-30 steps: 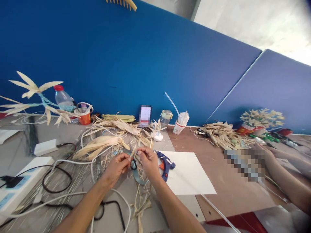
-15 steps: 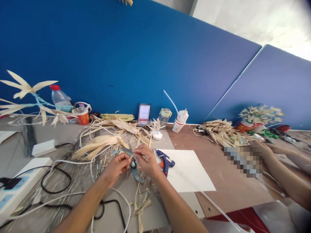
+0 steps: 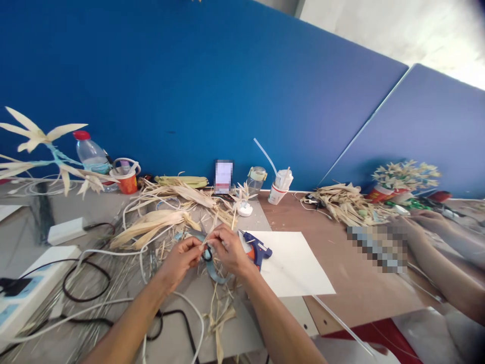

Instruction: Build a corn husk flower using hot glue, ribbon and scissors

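My left hand [image 3: 187, 254] and my right hand [image 3: 229, 248] meet over the middle of the table. Both are closed in a pinch on a thin pale strip of corn husk [image 3: 205, 241], whose lower end the fingers hide. Just beneath the hands lies a grey-blue curved band [image 3: 216, 274], with a small dark part beside it that I cannot make out. Right of my right hand, a blue hot glue gun [image 3: 259, 247] rests at the edge of a white sheet of paper [image 3: 297, 270]. Dried corn husks [image 3: 155, 227] are heaped behind my left hand.
A white power strip [image 3: 36, 283], cables and thin wires [image 3: 91, 323] spread at the left. Behind stand a husk flower [image 3: 47, 136], a bottle [image 3: 89, 154], an orange cup [image 3: 126, 182], a phone [image 3: 223, 177] and a paper cup [image 3: 278, 193]. Another person's arms [image 3: 435, 258] reach in at the right.
Both hands stay pinched together at nearly the same spot, with slight finger movement on the husk strip. The view has shifted slightly. The other person's hands at the right have moved a little.
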